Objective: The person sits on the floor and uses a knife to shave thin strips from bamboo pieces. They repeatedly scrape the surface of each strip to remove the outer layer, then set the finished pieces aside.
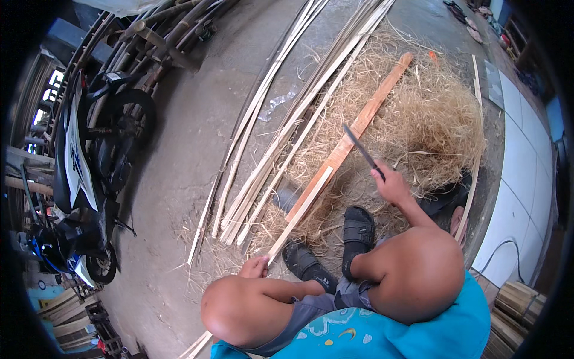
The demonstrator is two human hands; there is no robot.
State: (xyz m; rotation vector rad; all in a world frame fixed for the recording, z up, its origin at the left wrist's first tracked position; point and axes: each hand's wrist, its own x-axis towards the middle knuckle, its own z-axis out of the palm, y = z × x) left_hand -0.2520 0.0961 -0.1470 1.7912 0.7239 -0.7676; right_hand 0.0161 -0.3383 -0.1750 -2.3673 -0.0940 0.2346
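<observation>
My left hand [255, 267], partly behind my left knee, has its fingers closed on the near part of a pale bamboo strip [301, 212]. The strip slants away from me, its far end lying over the lower part of a reddish-brown wooden plank [370, 110]. Gripped by its dark handle in my right hand [393, 185] is a knife [360, 147]. Its long narrow blade points up and left, with the tip over the plank. I cannot tell whether the blade touches the wood. Around the plank lies a heap of thin curly bamboo shavings [445, 128].
Long bamboo strips [281, 143] lie on the concrete floor [173, 173] left of the plank. A motorbike [84, 155] stands at the left, near bamboo poles [161, 45]. White tiles [517, 173] edge the right side. My sandalled feet [359, 230] rest just before the shavings.
</observation>
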